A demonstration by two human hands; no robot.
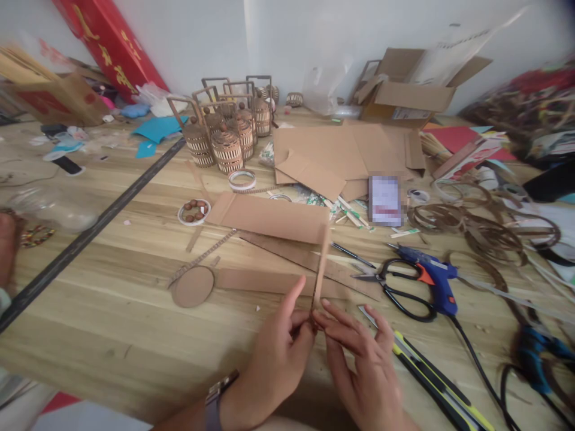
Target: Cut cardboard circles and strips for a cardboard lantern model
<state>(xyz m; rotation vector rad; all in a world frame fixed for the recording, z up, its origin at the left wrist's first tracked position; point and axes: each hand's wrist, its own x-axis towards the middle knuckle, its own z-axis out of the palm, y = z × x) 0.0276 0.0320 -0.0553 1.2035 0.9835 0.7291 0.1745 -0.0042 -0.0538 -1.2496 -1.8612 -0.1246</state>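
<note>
A narrow cardboard strip [321, 263] stands up at a slight tilt between my hands, its lower end hidden by fingers. My left hand [283, 353] is closed around that lower end, thumb pointing up beside it. From the other side, the fingertips of my right hand [359, 353] press on the same strip. Beyond the hands lie a cardboard disc [193, 286], a flat cardboard strip [256, 282] and a wider cardboard piece [278, 215]. To the right of my right hand rests a yellow-and-black box cutter [438, 383], with black-handled scissors [395, 287] above it.
A blue glue gun [438, 278] and its cord lie at right, near coiled brown strips [485, 227]. Several small lidded baskets [228, 149] stand at the back beside stacked cardboard [341, 149]. A bowl of brown beads [194, 211] sits left of centre. Another person's arm [6, 245] shows at far left.
</note>
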